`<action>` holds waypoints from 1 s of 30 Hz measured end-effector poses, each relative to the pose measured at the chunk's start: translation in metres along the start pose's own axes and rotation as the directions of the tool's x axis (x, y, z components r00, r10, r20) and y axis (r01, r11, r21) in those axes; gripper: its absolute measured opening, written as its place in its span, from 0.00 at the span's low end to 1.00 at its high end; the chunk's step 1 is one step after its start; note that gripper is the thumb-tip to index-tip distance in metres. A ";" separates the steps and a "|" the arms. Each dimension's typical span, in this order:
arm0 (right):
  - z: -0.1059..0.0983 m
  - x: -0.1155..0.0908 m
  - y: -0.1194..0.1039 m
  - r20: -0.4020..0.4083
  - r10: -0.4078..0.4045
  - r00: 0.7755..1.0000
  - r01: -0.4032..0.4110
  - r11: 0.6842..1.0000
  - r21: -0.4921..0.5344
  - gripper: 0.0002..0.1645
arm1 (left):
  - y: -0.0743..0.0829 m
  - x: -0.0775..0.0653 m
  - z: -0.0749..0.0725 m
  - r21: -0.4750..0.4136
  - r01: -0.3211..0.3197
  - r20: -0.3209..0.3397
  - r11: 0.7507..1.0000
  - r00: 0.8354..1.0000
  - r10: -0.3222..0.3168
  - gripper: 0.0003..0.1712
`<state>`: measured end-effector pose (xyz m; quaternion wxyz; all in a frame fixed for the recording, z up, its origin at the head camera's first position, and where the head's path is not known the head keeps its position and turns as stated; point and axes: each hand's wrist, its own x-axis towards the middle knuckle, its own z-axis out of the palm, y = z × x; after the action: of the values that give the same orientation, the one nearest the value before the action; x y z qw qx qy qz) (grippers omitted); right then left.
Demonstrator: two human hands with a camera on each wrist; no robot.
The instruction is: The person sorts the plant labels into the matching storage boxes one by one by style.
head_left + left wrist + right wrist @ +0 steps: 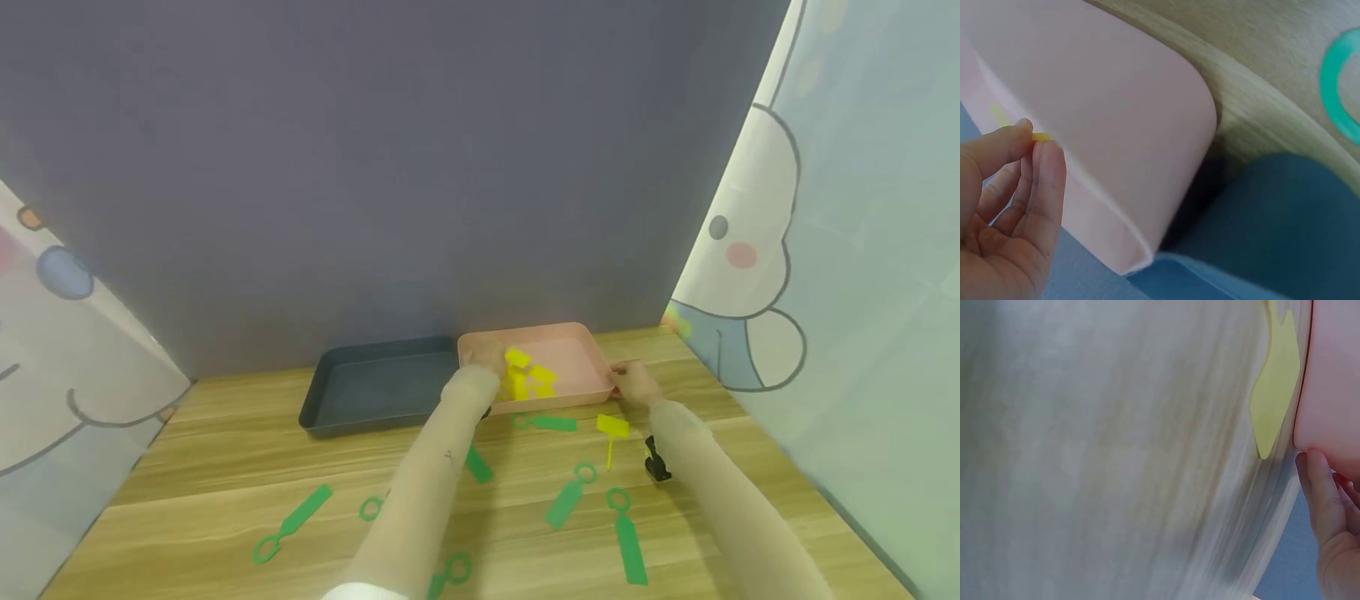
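My left hand (pixel 487 357) is over the left end of the pink tray (pixel 558 331). Between thumb and fingertips it pinches a small yellow tag (pixel 1041 136), mostly hidden, just inside the tray wall. Several flat yellow tags (pixel 542 375) lie in the tray beside that hand. At the tray's front right corner, my right hand (pixel 637 383) grips the edge with its fingertips; some fingers are hidden by the tray in the right wrist view. A T-shaped yellow tag (pixel 612 427) lies on the table near this hand.
A dark blue tray (pixel 390 379) stands left of the pink one. Several green ring-ended tags, among them one at left (pixel 303 510) and one at right (pixel 631 546), are spread over the wooden table (pixel 202 467). A grey panel (pixel 375 167) rises behind the trays.
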<state>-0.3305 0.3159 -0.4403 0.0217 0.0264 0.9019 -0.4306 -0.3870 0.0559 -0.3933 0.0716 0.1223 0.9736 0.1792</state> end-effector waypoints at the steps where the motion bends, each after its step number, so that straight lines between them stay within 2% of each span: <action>1: 0.000 0.000 -0.001 0.000 0.004 1.000 -0.004 1.000 0.000 0.21 | 0.000 0.001 0.001 -0.014 0.002 -0.001 1.000 1.000 -0.002 0.09; 3: 0.000 0.000 -0.001 0.010 0.009 1.000 -0.009 1.000 0.003 0.22 | -0.001 0.002 0.004 -0.045 0.016 0.007 0.999 1.000 -0.015 0.08; 7: 0.001 0.000 -0.002 0.015 0.017 1.000 -0.017 1.000 0.012 0.22 | -0.003 0.007 0.009 -0.049 0.020 0.003 0.999 1.000 -0.020 0.08; 12: 0.001 0.001 0.000 0.001 0.012 1.000 -0.012 1.000 0.025 0.22 | -0.005 0.014 0.012 -0.006 -0.003 -0.017 1.000 1.000 0.003 0.10; 20: 0.000 0.004 0.000 -0.004 0.013 1.000 -0.013 1.000 -0.007 0.22 | -0.008 0.021 0.016 0.062 0.024 -0.032 0.998 0.999 -0.022 0.11; 30: 0.003 0.004 -0.005 0.015 0.007 1.000 -0.006 1.000 -0.027 0.22 | -0.013 0.019 0.014 -0.001 0.043 -0.024 0.999 0.999 -0.043 0.11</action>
<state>-0.3349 0.3103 -0.4382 0.0300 0.0259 0.9073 -0.4185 -0.4054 0.0544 -0.4129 0.0637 0.0993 0.9767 0.1793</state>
